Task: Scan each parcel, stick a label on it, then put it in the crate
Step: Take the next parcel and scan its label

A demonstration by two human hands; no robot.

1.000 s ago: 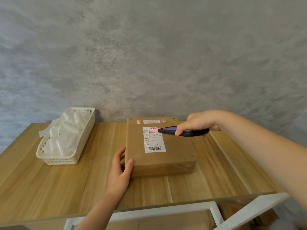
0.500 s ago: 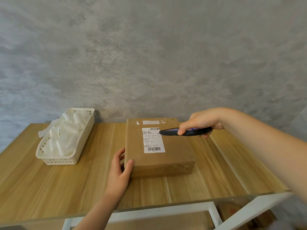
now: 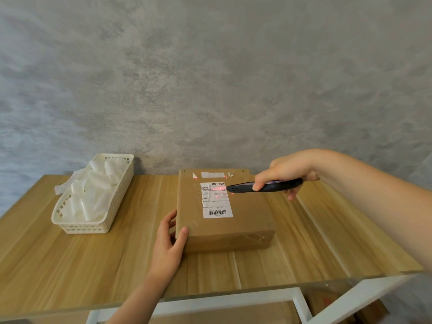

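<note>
**Scan step in hand, label and crate still to do**

Bench (image 3: 70,265) is wood-topped and carries everything. The parcel (image 3: 224,220), a flat brown box, lies near the bench centre, far edge close to the wall. A white basket (image 3: 77,226) of white rolls sits well apart to its left.

Your left hand (image 3: 169,242) braces the parcel's near-left corner, thumb on the front face, fingers along the left side. Your right hand (image 3: 285,170) grips the dark scanner (image 3: 264,187), held just above the parcel, nose aimed at the white shipping label (image 3: 217,199). Red scan light falls across the label's upper part, near the top barcode.

My read: scanning is underway, can't tell if it has registered. Next you need a free hand for a sticker, likely from the basket. No crate visible on the bench; something brown shows below it, can't identify.
</note>
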